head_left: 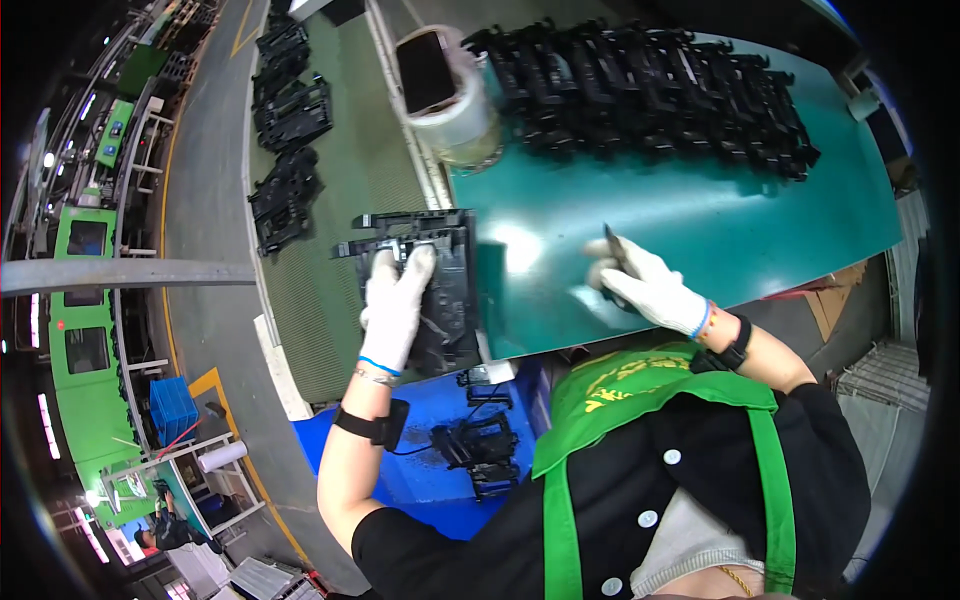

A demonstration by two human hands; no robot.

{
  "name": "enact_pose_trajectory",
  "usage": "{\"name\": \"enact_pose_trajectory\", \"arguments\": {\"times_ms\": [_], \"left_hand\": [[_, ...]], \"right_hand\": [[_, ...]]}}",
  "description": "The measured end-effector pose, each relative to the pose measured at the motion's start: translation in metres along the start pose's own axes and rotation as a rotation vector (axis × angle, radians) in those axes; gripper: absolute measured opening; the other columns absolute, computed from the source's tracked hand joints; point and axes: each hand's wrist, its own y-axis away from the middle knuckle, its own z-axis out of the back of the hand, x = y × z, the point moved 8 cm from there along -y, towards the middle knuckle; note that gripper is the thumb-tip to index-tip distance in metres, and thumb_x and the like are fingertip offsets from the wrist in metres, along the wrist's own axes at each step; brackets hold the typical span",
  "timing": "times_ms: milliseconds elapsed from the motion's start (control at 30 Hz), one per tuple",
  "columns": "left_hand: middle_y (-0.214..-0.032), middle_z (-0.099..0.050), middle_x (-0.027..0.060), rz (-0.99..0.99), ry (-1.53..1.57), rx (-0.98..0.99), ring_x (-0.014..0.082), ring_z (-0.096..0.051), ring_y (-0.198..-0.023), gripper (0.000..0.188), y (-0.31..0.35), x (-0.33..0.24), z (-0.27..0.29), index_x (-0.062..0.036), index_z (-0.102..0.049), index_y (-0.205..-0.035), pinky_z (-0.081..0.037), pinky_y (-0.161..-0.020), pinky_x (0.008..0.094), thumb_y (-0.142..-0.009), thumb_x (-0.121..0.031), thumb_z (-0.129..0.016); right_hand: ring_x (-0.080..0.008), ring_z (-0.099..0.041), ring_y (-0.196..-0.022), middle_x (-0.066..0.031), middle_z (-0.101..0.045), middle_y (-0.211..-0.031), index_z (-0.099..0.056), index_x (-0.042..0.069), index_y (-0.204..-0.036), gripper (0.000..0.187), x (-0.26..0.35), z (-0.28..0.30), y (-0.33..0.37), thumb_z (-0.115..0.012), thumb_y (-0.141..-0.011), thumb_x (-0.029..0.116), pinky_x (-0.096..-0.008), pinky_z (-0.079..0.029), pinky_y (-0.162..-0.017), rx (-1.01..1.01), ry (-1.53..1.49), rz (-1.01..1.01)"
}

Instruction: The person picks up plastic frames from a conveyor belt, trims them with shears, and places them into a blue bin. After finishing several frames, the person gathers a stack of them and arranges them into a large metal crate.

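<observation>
Black plastic part (452,290) lies under the left hand (396,300), white glove, two fingers apart on its upper face; can't tell if they pinch any of it. Part sits at the seam between the green conveyor belt (310,330) and the teal counter (740,215), lower end near the blue bin (410,490). Right hand (640,285), also gloved, is well apart from the part, over the counter, fingers closed around a slim dark tool (612,243), tip up. Counter is smooth, with a bright glare patch between the hands. Along its far side: a tight row of black parts (650,95). Far left corner: white round tub (465,120), dark-faced flat rectangle (425,72) on top. More black parts (285,195) lie along the belt's left side; others (478,450) are in the bin. Room to the left: grey floor with yellow lines, green machines (85,410), blue crate (173,410), a distant person (175,525) at lower left. Cardboard (830,310) shows below the counter's right end. Hard to read: right fingertips and tool are motion-blurred, so tool type is unclear; left palm side is hidden; row parts overlap too much to count; belt runs out of frame at top; fisheye rim goes black at the corners.
</observation>
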Motion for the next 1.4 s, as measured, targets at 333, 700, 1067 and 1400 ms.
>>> {"name": "enact_pose_trajectory", "arguments": {"times_ms": [333, 700, 1067, 1400], "left_hand": [[-0.128, -0.064, 0.0251, 0.037, 0.194, 0.181, 0.0354, -0.063, -0.115, 0.067, 0.059, -0.127, -0.251, 0.0036, -0.063, -0.127, -0.049, -0.096, 0.0431, -0.1, -0.057, -0.059], [-0.12, -0.07, 0.0227, 0.107, 0.022, -0.011, 0.0323, -0.066, -0.11, 0.059, 0.009, -0.12, -0.21, 0.0047, -0.062, -0.131, -0.049, -0.101, 0.0385, -0.101, -0.046, -0.063], [-0.12, -0.071, 0.0239, -0.169, -0.594, 0.036, 0.0395, -0.07, -0.105, 0.058, 0.069, -0.207, -0.275, -0.0046, -0.067, -0.13, -0.055, -0.095, 0.0474, -0.089, -0.045, -0.072], [-0.088, -0.069, 0.0092, -0.913, -0.977, 0.096, 0.0293, -0.069, -0.079, 0.049, 0.074, -0.239, -0.293, -0.0123, -0.061, -0.138, -0.057, -0.065, 0.043, -0.089, -0.014, -0.058]], "right_hand": [[-0.0046, -0.051, -0.073, 0.0027, -0.05, -0.09, -0.031, 0.009, -0.163, 0.066, -0.017, 0.124, 0.054, -0.059, -0.104, 0.016, -0.0223, -0.047, -0.064, -0.245, -0.175, 0.028], [-0.0041, -0.048, -0.067, 0.0041, -0.051, -0.09, -0.032, 0.011, -0.163, 0.066, -0.074, 0.245, 0.101, -0.061, -0.103, 0.016, -0.022, -0.047, -0.061, -0.365, -0.228, 0.002], [-0.03, -0.067, -0.086, -0.0126, -0.067, -0.095, -0.047, 0.018, -0.152, 0.054, -0.024, 0.276, 0.13, -0.061, -0.101, 0.031, -0.0434, -0.055, -0.076, -0.024, 0.982, 0.083], [-0.0348, -0.069, -0.094, -0.0139, -0.071, -0.099, -0.063, 0.017, -0.133, 0.042, 0.064, 0.29, 0.11, -0.065, -0.094, 0.034, -0.0488, -0.056, -0.08, 0.147, 1.212, 0.308]]}}
